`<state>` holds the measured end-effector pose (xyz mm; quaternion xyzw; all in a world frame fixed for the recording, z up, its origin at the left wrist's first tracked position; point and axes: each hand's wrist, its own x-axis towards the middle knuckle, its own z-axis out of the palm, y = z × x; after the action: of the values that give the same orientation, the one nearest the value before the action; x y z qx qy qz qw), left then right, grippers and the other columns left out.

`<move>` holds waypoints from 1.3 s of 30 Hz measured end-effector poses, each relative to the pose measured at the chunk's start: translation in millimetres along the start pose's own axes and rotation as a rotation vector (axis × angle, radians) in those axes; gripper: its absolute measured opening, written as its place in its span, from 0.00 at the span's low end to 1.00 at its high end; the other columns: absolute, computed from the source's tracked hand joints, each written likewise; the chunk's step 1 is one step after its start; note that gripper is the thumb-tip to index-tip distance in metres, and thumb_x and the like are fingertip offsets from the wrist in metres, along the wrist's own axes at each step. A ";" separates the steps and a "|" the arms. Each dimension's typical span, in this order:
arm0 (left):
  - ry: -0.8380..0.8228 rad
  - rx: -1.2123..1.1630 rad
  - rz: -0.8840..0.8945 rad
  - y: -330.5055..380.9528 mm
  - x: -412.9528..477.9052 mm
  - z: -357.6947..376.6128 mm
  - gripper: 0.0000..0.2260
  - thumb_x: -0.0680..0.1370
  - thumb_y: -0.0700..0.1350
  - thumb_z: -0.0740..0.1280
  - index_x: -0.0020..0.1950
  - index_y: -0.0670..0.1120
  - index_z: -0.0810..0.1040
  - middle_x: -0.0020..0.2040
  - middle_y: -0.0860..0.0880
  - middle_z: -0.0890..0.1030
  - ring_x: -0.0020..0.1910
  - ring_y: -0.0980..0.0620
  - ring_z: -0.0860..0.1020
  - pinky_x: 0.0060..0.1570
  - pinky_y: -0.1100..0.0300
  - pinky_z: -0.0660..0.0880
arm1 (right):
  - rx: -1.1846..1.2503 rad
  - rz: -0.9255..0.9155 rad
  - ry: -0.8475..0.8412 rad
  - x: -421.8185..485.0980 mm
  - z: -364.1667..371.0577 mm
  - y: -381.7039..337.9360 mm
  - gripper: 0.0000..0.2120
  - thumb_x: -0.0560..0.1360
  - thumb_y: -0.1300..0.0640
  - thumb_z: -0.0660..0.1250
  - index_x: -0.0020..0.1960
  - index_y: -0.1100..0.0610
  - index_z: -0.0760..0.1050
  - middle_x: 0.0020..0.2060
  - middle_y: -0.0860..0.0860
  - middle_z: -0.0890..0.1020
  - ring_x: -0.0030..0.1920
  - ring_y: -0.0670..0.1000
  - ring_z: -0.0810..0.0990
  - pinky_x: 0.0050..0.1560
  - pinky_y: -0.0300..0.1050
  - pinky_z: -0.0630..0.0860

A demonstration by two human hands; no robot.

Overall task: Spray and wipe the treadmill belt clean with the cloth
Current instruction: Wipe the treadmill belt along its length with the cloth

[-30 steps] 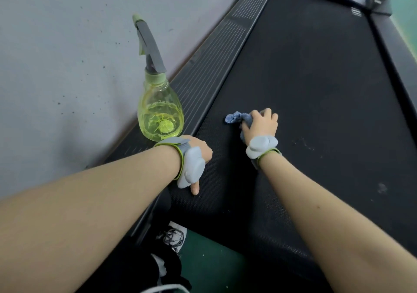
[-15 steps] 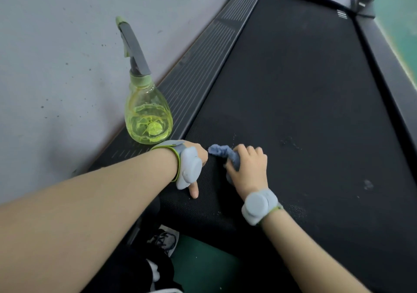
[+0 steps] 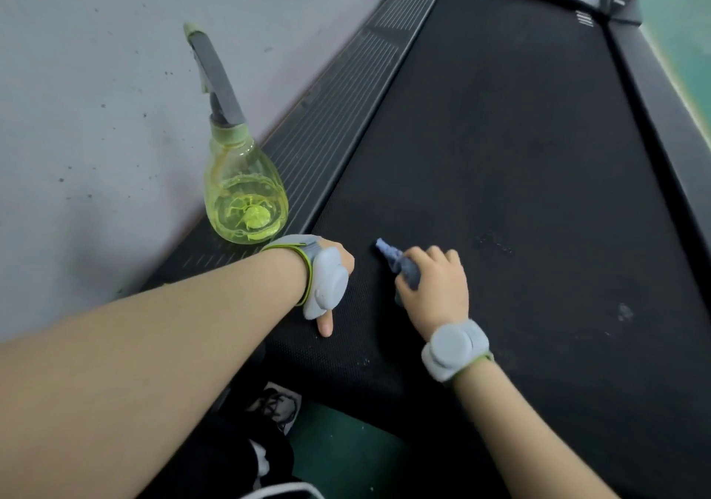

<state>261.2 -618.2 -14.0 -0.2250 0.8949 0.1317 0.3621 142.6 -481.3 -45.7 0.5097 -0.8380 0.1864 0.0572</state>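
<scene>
Down at the near end of the treadmill belt [image 3: 519,152], the right hand [image 3: 434,287] is bunching the blue cloth [image 3: 400,264] against the black surface, fingers curling over it and a twisted tail poking out up and to the left. Pale specks [image 3: 494,242] are sitting just beyond the knuckles, forward and to the right, and a lighter smudge [image 3: 625,312] is lying further right, so the right hand looks far better placed for the next stroke. The belt's long axis is running away from the person toward the far housing, and I'm judging that wiping along it will call for a long forward reach. The left hand [image 3: 340,260] is propping on the belt's left edge, one digit lying straight on the surface, the rest hiding under a grey wrist unit [image 3: 327,287], so I cannot tell how they are lying. The spray bottle [image 3: 244,198] is standing upright on the ribbed side rail [image 3: 346,114], just beyond that wrist, close to the grey wall [image 3: 96,94]. Below, a shoe [image 3: 277,406] is showing on green floor [image 3: 346,452].
</scene>
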 end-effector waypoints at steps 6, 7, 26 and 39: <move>0.036 0.167 -0.007 9.3 -1.8 -4.3 0.24 0.64 0.53 0.77 0.23 0.48 0.63 0.22 0.56 0.69 0.24 0.55 0.65 0.27 0.70 0.61 | -0.026 -0.055 0.079 -21.6 -2.0 4.3 0.06 0.63 0.55 0.65 0.36 0.58 0.75 0.30 0.53 0.75 0.31 0.57 0.74 0.30 0.47 0.72; 0.029 0.163 0.003 10.9 -2.7 -5.8 0.24 0.63 0.53 0.78 0.23 0.48 0.63 0.22 0.56 0.67 0.24 0.55 0.65 0.27 0.69 0.61 | -0.034 -0.039 0.060 -9.6 1.7 6.9 0.06 0.62 0.58 0.69 0.37 0.59 0.75 0.31 0.55 0.76 0.32 0.59 0.75 0.31 0.48 0.72; 0.020 0.130 0.064 35.0 3.7 -12.2 0.24 0.61 0.53 0.79 0.20 0.45 0.65 0.18 0.56 0.72 0.26 0.50 0.75 0.27 0.67 0.66 | 0.028 0.116 0.101 -54.1 -12.6 18.9 0.11 0.66 0.51 0.59 0.36 0.58 0.75 0.31 0.53 0.76 0.32 0.56 0.70 0.34 0.46 0.71; -0.043 -0.162 0.112 44.6 24.2 -14.7 0.22 0.67 0.45 0.77 0.24 0.47 0.64 0.16 0.56 0.73 0.23 0.58 0.72 0.16 0.72 0.60 | -0.084 0.284 -0.068 89.6 1.8 69.7 0.12 0.78 0.54 0.59 0.58 0.60 0.71 0.55 0.57 0.76 0.58 0.60 0.71 0.54 0.49 0.66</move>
<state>214.9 -593.0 -17.6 -0.2005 0.8845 0.2287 0.3538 39.3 -528.0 -39.4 0.3892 -0.9101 0.1400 0.0231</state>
